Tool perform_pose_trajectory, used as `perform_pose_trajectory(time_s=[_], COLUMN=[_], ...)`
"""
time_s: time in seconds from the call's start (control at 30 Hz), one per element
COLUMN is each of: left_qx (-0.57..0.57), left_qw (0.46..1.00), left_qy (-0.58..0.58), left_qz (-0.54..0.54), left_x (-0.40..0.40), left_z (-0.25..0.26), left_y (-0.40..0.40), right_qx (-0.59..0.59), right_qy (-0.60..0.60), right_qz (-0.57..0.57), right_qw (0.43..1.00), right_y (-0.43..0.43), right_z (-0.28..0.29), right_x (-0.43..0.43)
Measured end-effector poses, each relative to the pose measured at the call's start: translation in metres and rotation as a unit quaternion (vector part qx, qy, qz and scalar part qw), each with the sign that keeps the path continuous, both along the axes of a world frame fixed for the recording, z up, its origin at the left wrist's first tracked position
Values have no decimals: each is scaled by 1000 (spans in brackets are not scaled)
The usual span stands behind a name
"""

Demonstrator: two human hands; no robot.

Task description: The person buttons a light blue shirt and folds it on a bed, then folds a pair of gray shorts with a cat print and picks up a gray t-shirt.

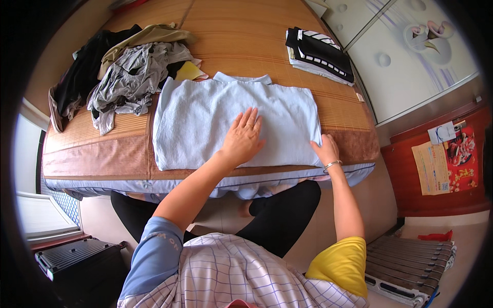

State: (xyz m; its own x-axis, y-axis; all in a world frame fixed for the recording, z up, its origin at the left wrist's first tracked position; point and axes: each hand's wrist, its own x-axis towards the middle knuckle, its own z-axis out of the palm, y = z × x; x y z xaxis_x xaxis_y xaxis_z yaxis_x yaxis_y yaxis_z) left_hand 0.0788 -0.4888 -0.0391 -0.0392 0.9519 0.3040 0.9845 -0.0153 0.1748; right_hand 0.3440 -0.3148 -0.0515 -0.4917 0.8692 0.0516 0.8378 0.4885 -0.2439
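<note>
A light blue shirt (pixel 196 127) with a collar at its far edge lies spread on a bed, its sides folded in to a wide rectangle. My left hand (pixel 243 136) rests flat on the middle of the shirt, fingers extended and pointing away from me. At the shirt's near right corner, my right hand (pixel 326 148), with a bangle at the wrist, pinches the side edge between thumb and fingers.
A heap of loose clothes (pixel 134 69) lies at the far left of the bed mat (pixel 238 34). Folded clothes (pixel 323 56) are stacked at the far right, near a wardrobe door (pixel 420 57). A black suitcase (pixel 84 265) stands on the floor at left.
</note>
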Motion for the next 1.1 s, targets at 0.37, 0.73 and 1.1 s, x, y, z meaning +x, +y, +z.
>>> perform_pose_trajectory(time_s=[0.37,0.73,1.1], left_qx=[116,195,115], left_qw=[628,622,362], left_qy=[-760,-740,-924], left_qz=[123,163,37], left_x=[-25,-22,-69], left_z=[12,-28,31], left_y=[85,118,-10], right_qx=[-466,-447,-409], right_qy=[455,650,509], right_qz=[-103,-49,291], right_qw=[751,612,700], right_y=[4,-26,-127], right_z=[16,72,140], right_x=[8,-59,-251])
